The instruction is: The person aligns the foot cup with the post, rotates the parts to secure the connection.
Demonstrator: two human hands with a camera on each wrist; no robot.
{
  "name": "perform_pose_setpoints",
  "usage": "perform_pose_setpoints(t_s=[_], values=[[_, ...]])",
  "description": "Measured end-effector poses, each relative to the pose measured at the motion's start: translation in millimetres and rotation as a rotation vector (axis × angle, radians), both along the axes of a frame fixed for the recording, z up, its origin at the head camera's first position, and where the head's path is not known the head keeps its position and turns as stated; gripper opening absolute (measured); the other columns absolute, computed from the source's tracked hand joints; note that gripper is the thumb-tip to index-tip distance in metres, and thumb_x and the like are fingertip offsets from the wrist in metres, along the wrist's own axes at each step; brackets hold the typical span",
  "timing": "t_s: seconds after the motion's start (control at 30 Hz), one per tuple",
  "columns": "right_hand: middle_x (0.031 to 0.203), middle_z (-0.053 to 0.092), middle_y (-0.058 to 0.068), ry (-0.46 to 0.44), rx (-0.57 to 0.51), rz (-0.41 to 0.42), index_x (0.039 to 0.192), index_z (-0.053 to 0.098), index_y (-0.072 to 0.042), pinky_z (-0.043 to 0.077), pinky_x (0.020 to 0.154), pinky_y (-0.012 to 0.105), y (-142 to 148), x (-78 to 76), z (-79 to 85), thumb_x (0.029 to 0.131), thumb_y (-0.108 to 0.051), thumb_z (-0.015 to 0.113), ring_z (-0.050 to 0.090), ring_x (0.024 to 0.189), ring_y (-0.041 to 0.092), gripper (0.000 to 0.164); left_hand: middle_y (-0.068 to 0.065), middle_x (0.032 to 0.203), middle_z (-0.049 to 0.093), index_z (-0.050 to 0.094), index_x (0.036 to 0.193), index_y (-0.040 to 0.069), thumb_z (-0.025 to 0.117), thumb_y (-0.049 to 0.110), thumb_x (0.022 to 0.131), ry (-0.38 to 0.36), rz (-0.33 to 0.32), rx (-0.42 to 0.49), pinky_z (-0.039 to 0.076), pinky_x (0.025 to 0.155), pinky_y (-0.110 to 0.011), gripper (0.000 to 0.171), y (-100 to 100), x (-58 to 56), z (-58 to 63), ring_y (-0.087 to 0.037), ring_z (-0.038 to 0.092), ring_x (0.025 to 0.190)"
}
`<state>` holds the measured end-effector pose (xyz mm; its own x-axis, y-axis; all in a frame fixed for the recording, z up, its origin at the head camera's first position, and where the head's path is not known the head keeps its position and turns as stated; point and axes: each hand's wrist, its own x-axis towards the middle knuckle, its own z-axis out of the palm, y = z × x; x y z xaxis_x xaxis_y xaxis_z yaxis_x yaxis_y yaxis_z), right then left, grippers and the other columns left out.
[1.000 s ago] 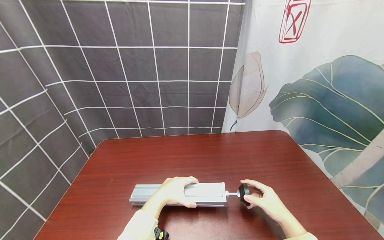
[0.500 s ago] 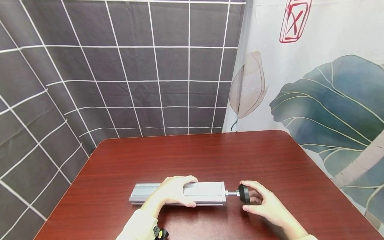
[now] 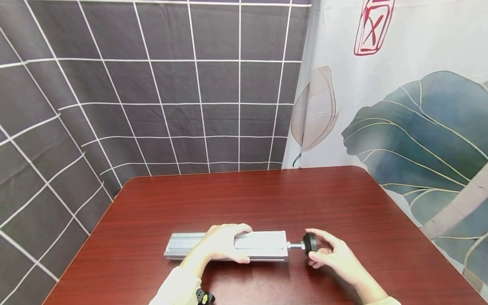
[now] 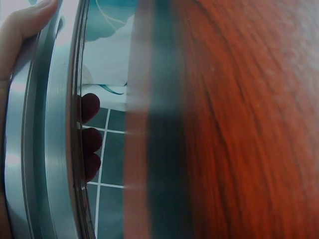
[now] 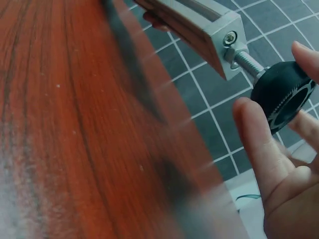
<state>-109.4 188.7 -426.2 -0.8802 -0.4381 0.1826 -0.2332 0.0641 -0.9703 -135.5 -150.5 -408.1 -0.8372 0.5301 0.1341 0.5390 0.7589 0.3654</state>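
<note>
A silver aluminium extrusion profile lies across the near part of the table. My left hand grips it near its middle, thumb on the near side. In the left wrist view, fingertips show past the far side of the profile. From the profile's right end plate a threaded rod with nuts sticks out. It ends in a round black levelling foot. My right hand holds the foot's rim between thumb and fingers; the foot's hollow underside faces the palm.
The reddish-brown wooden table reaches back to a dark grid-patterned cloth. A white cloth with leaf prints hangs at the right. A black band with a small device sits at the left wrist.
Half a second ago my right fingers were spread off the foot's near side; now the thumb is back against it. The left hand and the profile look unmoved.
</note>
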Motion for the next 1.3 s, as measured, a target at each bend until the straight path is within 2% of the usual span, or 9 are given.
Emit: perform_pose_setpoints(t_s=[0.07,0.17,0.33,0.4,0.5,0.7,0.97,1.13,1.3], values=[[0.103,0.059,0.015,-0.027,-0.014,0.021,0.132,0.048,-0.016,0.054,0.062,0.043,-0.5,-0.8,-0.3,0.087,0.005,0.057,0.066,0.072,0.031,0.050,0.017,0.108,0.063,0.058,0.118,0.035,0.073,0.063,0.057,0.004,0.004,-0.006,0.044,0.078,-0.035,0.068,-0.2,-0.3,-0.4,-0.002,0.060,0.094],[0.110,0.055,0.014,-0.010,0.025,0.023,0.137,0.042,-0.016,0.054,0.067,0.038,-0.3,-1.2,-1.4,0.086,0.003,0.059,0.066,0.081,0.027,0.057,0.017,0.107,0.063,0.058,0.118,0.036,0.072,0.064,0.056,0.006,0.018,-0.018,0.044,0.077,-0.037,0.069,-1.0,-0.4,-0.1,-0.003,0.060,0.093],[0.128,0.046,0.001,0.199,0.119,0.038,0.143,0.032,-0.007,0.047,0.081,0.022,1.3,0.0,-5.6,0.080,0.004,0.068,0.058,0.102,0.011,0.074,0.016,0.106,0.064,0.058,0.117,0.035,0.073,0.064,0.056,0.000,0.026,-0.012,0.044,0.077,-0.039,0.070,-1.9,0.3,2.2,-0.005,0.061,0.093],[0.130,0.045,0.001,0.293,0.111,0.048,0.141,0.033,-0.001,0.046,0.083,0.021,1.4,-0.1,-6.9,0.078,0.007,0.069,0.057,0.104,0.010,0.073,0.016,0.106,0.064,0.058,0.117,0.035,0.073,0.063,0.056,-0.009,0.025,-0.005,0.045,0.077,-0.038,0.069,-2.0,0.8,2.9,-0.005,0.060,0.092],[0.125,0.049,0.002,0.357,0.088,0.033,0.136,0.039,0.001,0.047,0.080,0.020,1.0,-0.5,-6.5,0.076,0.010,0.069,0.059,0.100,0.010,0.068,0.017,0.105,0.064,0.058,0.117,0.035,0.074,0.062,0.056,-0.023,0.021,0.003,0.045,0.077,-0.036,0.069,-2.0,1.0,3.3,-0.004,0.060,0.092],[0.111,0.058,-0.003,0.300,0.144,-0.040,0.132,0.048,-0.006,0.050,0.071,0.024,2.0,1.6,-3.0,0.075,0.005,0.072,0.063,0.084,0.013,0.063,0.017,0.107,0.063,0.058,0.119,0.032,0.074,0.062,0.057,-0.045,0.010,0.017,0.045,0.079,-0.036,0.071,-1.2,1.1,2.4,-0.004,0.059,0.093],[0.105,0.061,0.002,0.088,0.146,-0.063,0.132,0.048,-0.006,0.051,0.068,0.026,1.9,1.8,1.3,0.079,0.001,0.069,0.066,0.081,0.019,0.058,0.016,0.108,0.063,0.058,0.119,0.034,0.073,0.063,0.057,-0.051,0.010,0.011,0.044,0.079,-0.038,0.070,-0.3,0.7,-0.1,-0.003,0.059,0.094],[0.109,0.058,-0.002,0.090,0.142,-0.029,0.136,0.043,-0.008,0.052,0.070,0.027,2.4,1.4,-1.7,0.082,0.001,0.067,0.066,0.084,0.021,0.060,0.015,0.108,0.063,0.057,0.119,0.034,0.073,0.064,0.057,-0.044,0.014,0.002,0.044,0.079,-0.039,0.070,-0.9,0.9,-1.8,-0.004,0.060,0.094],[0.130,0.045,-0.007,0.223,0.109,0.046,0.143,0.033,-0.006,0.047,0.083,0.023,3.3,1.5,-6.0,0.079,0.006,0.068,0.060,0.102,0.013,0.074,0.016,0.107,0.064,0.058,0.119,0.033,0.073,0.063,0.057,-0.031,0.013,0.004,0.045,0.077,-0.037,0.071,-2.2,-0.2,-1.8,-0.005,0.060,0.092]])
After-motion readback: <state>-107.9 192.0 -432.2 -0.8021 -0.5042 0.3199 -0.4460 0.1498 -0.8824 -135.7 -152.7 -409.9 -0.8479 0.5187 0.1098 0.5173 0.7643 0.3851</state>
